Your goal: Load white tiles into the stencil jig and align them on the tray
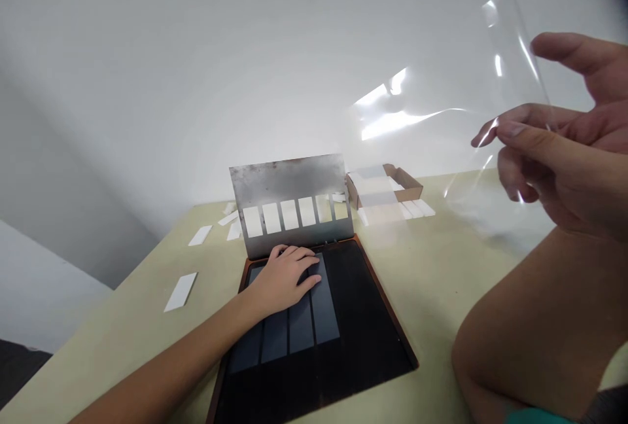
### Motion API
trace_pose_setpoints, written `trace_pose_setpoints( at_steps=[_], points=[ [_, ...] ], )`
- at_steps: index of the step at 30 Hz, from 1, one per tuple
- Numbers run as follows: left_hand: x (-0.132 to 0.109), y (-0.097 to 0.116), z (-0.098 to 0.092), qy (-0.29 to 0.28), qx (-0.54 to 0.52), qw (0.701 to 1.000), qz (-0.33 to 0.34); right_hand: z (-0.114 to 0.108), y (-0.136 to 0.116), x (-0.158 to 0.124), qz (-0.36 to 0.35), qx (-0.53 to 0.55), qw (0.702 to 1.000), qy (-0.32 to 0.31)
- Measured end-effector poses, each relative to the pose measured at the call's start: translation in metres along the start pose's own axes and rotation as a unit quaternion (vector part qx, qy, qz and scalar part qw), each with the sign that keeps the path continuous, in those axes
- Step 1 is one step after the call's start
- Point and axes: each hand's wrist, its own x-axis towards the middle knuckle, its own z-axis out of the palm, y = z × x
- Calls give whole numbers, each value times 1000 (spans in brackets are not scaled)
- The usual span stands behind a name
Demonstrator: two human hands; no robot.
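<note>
My left hand (287, 280) lies palm down with its fingers spread over dark grey rectangular strips (300, 331). The strips sit side by side on a black board (366, 319) with a brown edge. Along the board's far edge a metal plate (292, 182) stands raised, with a row of rectangular openings cut through it. High on the right, my right hand (559, 136) pinches a clear plastic sheet (392, 124) between thumb and fingers. The sheet curls, catches bright reflections and stretches left in front of the wall, apart from the board.
Behind the board's right side stands an open cardboard box (409, 186), partly seen through the clear sheet, with white strips (417, 209) in front. A single white piece (180, 292) lies left of the board, and more white pieces (200, 235) lie farther back on the pale table (118, 345).
</note>
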Motion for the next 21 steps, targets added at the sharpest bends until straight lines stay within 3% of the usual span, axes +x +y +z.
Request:
trace_pose_setpoints(
  at_steps=[7,10,12,17,19,21],
  points=[
    [-1,2,4,9,-42,999,-5,-2,-2,-3,-2,-6,1000,-13],
    [2,2,-11,47,-78,996,-15,-3,0,0,-12,4,1000,-7],
    [5,1,-40,106,-108,988,-38,-2,1,1,-8,14,1000,-23],
    [5,14,-142,269,-189,941,-77,25,-11,-3,15,40,991,-123],
    [-1,23,-169,269,-256,927,-51,41,-21,-6,24,44,985,-167],
    [-8,30,-182,236,-310,920,-45,55,-28,-10,33,54,979,-194]
  ],
)
